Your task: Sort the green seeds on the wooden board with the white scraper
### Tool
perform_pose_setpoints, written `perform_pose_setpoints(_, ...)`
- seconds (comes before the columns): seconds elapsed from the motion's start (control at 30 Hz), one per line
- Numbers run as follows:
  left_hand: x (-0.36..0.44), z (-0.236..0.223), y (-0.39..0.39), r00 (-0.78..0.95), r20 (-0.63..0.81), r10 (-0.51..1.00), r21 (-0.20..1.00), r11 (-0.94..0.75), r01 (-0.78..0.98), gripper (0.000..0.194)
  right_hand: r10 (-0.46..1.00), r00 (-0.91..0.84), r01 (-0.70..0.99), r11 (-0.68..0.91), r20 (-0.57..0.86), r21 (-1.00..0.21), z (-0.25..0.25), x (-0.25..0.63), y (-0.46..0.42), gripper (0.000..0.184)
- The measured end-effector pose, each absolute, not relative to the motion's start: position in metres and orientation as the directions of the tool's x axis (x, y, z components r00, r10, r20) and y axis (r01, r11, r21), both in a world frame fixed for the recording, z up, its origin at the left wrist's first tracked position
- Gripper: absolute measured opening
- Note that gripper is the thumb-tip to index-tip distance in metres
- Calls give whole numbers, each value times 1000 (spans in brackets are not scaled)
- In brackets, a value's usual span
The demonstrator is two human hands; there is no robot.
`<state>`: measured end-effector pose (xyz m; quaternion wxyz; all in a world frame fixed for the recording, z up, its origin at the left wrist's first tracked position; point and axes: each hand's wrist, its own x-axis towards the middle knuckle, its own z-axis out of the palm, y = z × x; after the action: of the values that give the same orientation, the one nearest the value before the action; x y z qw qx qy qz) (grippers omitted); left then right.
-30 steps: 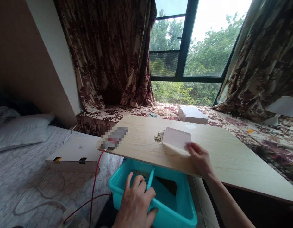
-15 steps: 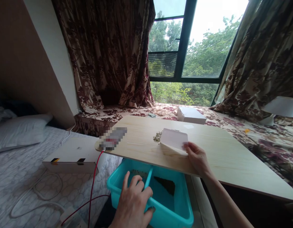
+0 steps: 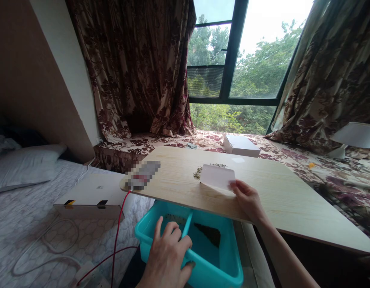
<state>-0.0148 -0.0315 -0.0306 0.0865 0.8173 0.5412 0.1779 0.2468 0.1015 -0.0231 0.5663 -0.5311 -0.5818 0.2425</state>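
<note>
Pinched in the grip of the right hand (image 3: 247, 200), between thumb and fingers at its four o'clock corner: the white flat piece (image 3: 217, 176), with rounded corners. Held tilted above the pale wooden counter (image 3: 281, 192), near its front edge; contact of the lower edge with the wood, cannot tell. Scattered on the wood, just beside the white flat piece: small grains (image 3: 197, 173), in a loose patch at nine o'clock from it and in a thin line at twelve o'clock.

At seven o'clock from the white flat piece, lower than the counter and partly under it: the teal tub (image 3: 216, 269), divided in two compartments. In the left compartment, a few small grains on the bottom; in the right one, a bigger dark heap (image 3: 213, 236), toward the far side.

Over the left compartment and the near rim, the left hand (image 3: 170, 250), with fingers spread and bent, and thumb near the outer wall. Whether clenched on the rim or only laid there, cannot tell.

At nine o'clock on the counter, a pixelated object (image 3: 144, 175), with a red cable (image 3: 118, 226) going down from it. At one o'clock, beyond the counter, a white box (image 3: 241, 145) on the flowered cloth (image 3: 207, 138).
</note>
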Motion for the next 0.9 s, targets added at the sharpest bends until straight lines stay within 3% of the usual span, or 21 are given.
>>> perform_pose_setpoints(0.9,-15,-31,-32,344,203,917,342,-395,853,14,877,274,419,260,394,-870,-16,246,95,26)
